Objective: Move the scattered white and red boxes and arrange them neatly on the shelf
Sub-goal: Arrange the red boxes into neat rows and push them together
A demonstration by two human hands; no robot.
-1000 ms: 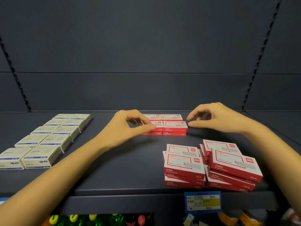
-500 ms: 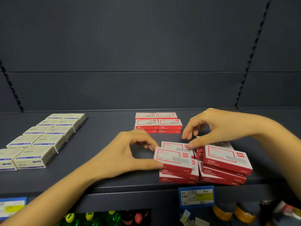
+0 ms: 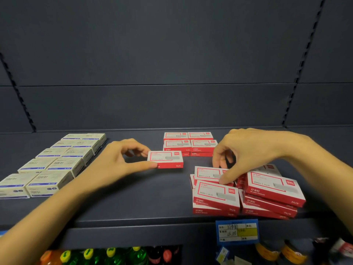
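Pinching one red-and-white cardboard box with the left hand; right hand probably grips a second box on the heap.

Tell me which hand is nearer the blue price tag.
Right. The right hand grips a pile box on the shelf just behind the tag; the left hand holds a lone box farther back, well to the left.

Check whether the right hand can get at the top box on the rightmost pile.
Likely yes: the top box lies uncovered beside the right hand, with nothing over it. But that hand is pinching the back box of the neighbouring pile, so it must deal with that first.
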